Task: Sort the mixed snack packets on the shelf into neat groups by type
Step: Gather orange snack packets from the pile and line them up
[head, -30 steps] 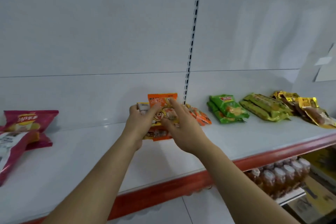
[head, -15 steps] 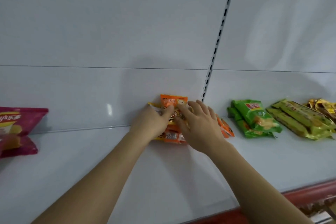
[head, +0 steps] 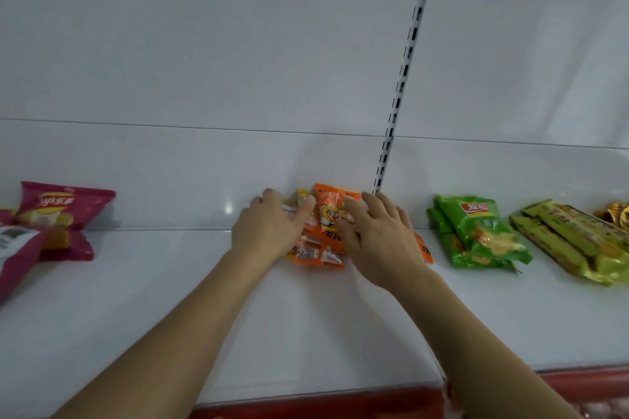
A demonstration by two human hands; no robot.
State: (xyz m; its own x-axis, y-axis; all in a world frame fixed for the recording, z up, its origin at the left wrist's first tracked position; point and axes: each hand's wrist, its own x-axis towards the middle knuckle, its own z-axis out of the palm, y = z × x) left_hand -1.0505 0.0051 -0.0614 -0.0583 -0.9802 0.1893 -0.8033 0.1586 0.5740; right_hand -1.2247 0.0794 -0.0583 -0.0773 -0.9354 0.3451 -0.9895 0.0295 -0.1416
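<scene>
1. Snack packets are spread along a white shelf (head: 306, 333), whose red front edge (head: 323, 405) is seen nearest the camera.
2. Two bare forearms are stretched from the near edge toward the back of the shelf.
3. The left hand (head: 269, 231) is laid on the left side of a small pile of orange packets (head: 332, 214), its fingers curled over the pile's edge and its thumb pressed on the top packet.
4. The right hand (head: 377, 235) is laid flat on the right side of the same pile, fingers straight and spread.
5. The pile is found at the rear of the shelf, against the white back panel (head: 204, 61), just left of a slotted upright (head: 405, 68).
6. Green packets (head: 483, 231) are stacked near the pile's right, olive-yellow packets (head: 571, 241) beyond them, and gold ones (head: 616, 218) at the frame's edge.
7. Magenta crisp bags (head: 58, 214) are seen well apart at the far left.
</scene>
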